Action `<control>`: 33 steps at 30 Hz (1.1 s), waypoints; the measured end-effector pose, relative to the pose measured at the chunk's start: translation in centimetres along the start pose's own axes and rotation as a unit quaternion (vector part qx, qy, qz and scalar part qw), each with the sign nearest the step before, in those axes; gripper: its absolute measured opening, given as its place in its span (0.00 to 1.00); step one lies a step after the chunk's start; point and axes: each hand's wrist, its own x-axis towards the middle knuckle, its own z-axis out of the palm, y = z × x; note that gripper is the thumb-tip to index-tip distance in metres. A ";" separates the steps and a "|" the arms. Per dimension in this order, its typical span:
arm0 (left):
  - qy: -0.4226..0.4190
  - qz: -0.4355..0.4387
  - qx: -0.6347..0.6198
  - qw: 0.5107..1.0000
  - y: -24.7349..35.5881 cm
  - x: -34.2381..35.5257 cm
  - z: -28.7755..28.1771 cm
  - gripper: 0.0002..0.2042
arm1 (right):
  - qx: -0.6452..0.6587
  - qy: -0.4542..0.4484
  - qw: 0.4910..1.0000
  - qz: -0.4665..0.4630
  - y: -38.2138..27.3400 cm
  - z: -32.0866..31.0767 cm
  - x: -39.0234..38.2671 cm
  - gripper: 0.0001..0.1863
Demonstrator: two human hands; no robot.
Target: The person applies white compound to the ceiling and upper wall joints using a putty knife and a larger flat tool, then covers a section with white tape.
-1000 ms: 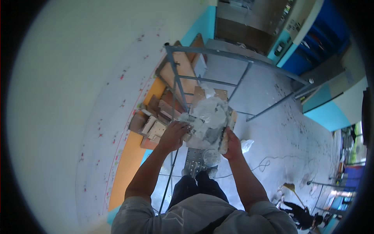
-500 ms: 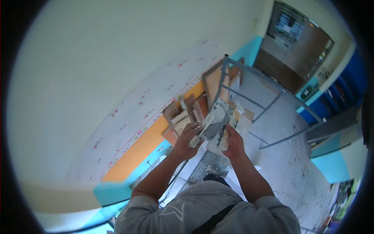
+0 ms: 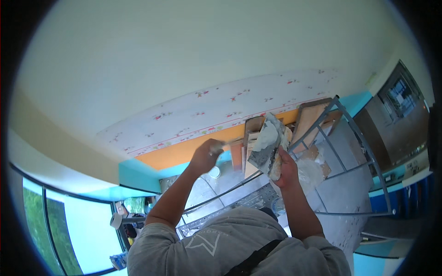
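The right hand (image 3: 287,171) has it firmly, fingers and thumb closed on the near right edge of a flat plaster board (image 3: 261,158), and look at the load on it: thick, pale paste (image 3: 267,135) across the face, grey showing through at the lower end. The board tilts, its far end up towards the wall, out in front of the chest.

Over to the left hand (image 3: 204,158), well apart from the board, curled closed around a small pale tool (image 3: 216,148), too blurred to make out its shape. That one's in front of the orange band (image 3: 172,155) on the wall, with the flower-patterned strip (image 3: 225,103) just above it.

Behind the board, wooden panels (image 3: 313,120) lean at the wall's foot, a grey metal frame (image 3: 354,122) rises to the right, and down below there's a perforated platform (image 3: 251,198), with a round white container (image 3: 214,172) on the floor beyond.
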 end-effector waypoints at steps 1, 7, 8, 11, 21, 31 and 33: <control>0.023 -0.203 -0.063 0.977 0.5 -0.1 -1.2 0.21 | 0.003 -0.031 0.999 0.036 0.2 0.1 0.3 0.25; -0.094 -0.202 -0.670 0.708 -5.9 -0.9 -2.6 0.17 | -0.037 -0.062 0.979 0.193 3.9 0.8 2.5 0.23; -0.091 -0.258 -0.620 0.735 -5.4 -1.1 -1.9 0.17 | -0.041 -0.066 0.976 0.204 4.2 0.7 2.9 0.23; -0.077 -0.276 -0.553 0.783 -6.1 -3.0 -0.7 0.19 | -0.046 -0.079 0.972 0.214 4.2 0.7 4.1 0.22; 0.098 0.020 0.098 0.990 2.7 -5.2 -9.2 0.14 | -0.178 -0.066 0.942 0.276 0.7 1.0 9.0 0.21; 0.068 0.128 0.252 0.957 4.6 -4.3 -8.6 0.13 | -0.243 -0.072 0.915 0.313 2.6 3.1 12.7 0.20; 0.084 0.094 0.199 0.972 0.7 -5.5 -7.6 0.14 | -0.325 -0.053 0.919 0.218 3.3 -1.1 15.3 0.16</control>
